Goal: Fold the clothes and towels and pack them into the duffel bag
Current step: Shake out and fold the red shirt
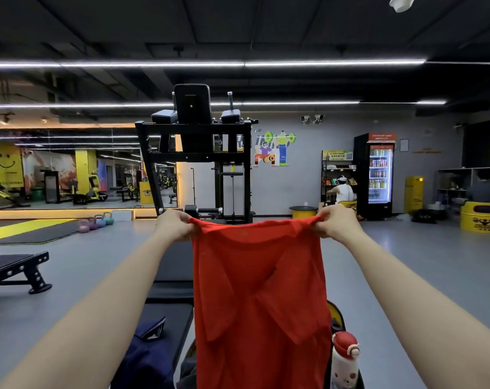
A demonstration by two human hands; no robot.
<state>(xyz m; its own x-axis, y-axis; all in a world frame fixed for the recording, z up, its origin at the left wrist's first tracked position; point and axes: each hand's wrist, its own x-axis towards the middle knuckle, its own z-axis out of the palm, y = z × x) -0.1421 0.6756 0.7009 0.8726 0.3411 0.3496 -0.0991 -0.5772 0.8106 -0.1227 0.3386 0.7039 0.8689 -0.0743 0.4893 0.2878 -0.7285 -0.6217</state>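
Note:
A red T-shirt (260, 290) hangs full length in front of me, held up at arm's length. My left hand (174, 223) pinches its top left corner and my right hand (337, 220) pinches its top right corner. The cloth is folded in on itself, with a sleeve showing through. Behind its lower edge a black and yellow duffel bag (337, 314) is mostly hidden. A dark navy garment (147, 357) lies on the black padded bench (168, 315) at the lower left.
A white bottle with a red cap (345, 357) stands in the bag's side at the lower right. A black weight machine (194, 153) rises straight ahead. A low black bench (16, 269) is at the left, kettlebells (96, 221) beyond it. Grey floor lies on both sides.

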